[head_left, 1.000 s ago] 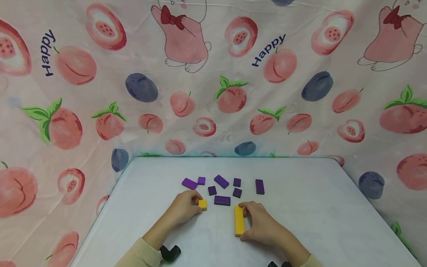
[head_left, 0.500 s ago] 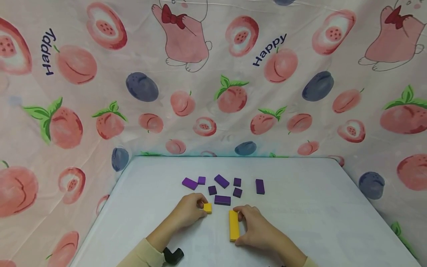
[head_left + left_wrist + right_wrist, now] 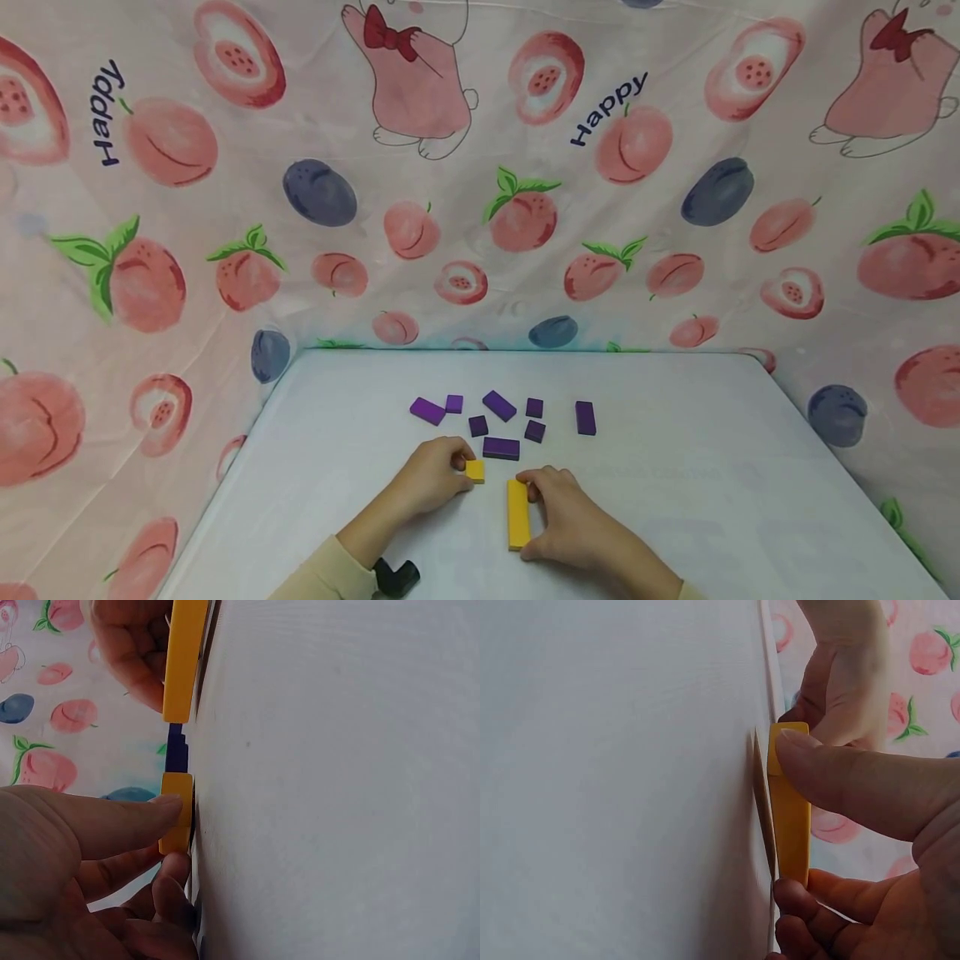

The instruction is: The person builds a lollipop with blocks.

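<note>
My left hand (image 3: 431,477) pinches a small yellow cube block (image 3: 475,472) between thumb and fingers, close over the white table. In the left wrist view the thumb lies on one face of the yellow cube (image 3: 176,814). My right hand (image 3: 566,518) holds a long yellow block (image 3: 518,514) by its two ends, thumb at the near end and fingers at the far end. The right wrist view has the long yellow block (image 3: 791,817) beside the tabletop, its shadow next to it. A short gap separates the two yellow blocks.
Several purple blocks lie scattered beyond the hands, among them an oblong one (image 3: 501,448) nearest, a cube (image 3: 535,431) and a far right oblong (image 3: 586,418). The white table (image 3: 712,500) ends at a fruit-print cloth (image 3: 465,208). A black object (image 3: 397,577) is at the left wrist.
The left hand has moved right and slightly nearer with the yellow cube. The right hand has brought the long yellow block left and nearer, narrowing the gap. The purple blocks stay put.
</note>
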### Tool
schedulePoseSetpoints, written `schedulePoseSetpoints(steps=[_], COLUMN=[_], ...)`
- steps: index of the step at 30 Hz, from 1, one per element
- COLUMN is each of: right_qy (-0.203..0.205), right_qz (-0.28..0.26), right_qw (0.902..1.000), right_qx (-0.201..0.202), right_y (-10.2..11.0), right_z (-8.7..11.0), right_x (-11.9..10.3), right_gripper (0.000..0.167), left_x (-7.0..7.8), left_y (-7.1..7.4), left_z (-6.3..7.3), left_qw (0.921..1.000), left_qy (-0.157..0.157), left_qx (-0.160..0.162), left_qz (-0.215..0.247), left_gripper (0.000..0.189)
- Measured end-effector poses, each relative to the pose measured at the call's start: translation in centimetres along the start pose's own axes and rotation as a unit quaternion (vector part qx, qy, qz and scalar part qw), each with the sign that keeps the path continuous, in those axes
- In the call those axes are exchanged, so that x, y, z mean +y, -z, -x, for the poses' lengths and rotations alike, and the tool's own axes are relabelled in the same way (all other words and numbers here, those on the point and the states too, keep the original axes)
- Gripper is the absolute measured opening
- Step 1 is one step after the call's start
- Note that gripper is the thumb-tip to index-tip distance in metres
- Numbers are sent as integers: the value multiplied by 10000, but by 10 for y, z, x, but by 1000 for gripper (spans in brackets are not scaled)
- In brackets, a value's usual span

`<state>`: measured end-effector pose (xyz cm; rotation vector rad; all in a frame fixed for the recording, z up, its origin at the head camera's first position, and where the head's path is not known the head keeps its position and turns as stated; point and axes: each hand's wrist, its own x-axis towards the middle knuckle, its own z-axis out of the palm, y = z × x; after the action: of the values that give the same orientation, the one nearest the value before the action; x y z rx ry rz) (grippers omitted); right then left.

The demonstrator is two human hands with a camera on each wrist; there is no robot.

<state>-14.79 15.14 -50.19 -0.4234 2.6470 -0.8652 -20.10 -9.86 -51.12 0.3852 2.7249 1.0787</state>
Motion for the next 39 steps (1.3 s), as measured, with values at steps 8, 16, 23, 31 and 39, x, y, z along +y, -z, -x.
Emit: schedulePoseSetpoints(steps=[8, 16, 23, 31, 39], right_qy=[127, 14, -80, -169, -112], right_qz=[81, 163, 243, 255, 315], right_qw=[9999, 9999, 9997, 9995, 9994], right_qx=[1, -8, -8, -37, 25], right_y=[-4, -8, -12, -11, -7], right_z=[1, 1, -2, -2, 4], right_x=[-2, -6, -9, -12, -8], right_gripper=[93, 92, 93, 97, 103], left_x=[4, 6, 6, 6, 6], left_y=[-3, -5, -6, -5, -1], left_z=[0, -1, -2, -2, 0], left_qw=[10000, 9999, 9998, 9994, 9988], left_qy=[-15, -124, -125, -109, 25], left_qx=[-71, -95, -153, -263, -263], left_qz=[-27, -55, 16, 171, 408], left_gripper=[25, 25, 26, 25, 23])
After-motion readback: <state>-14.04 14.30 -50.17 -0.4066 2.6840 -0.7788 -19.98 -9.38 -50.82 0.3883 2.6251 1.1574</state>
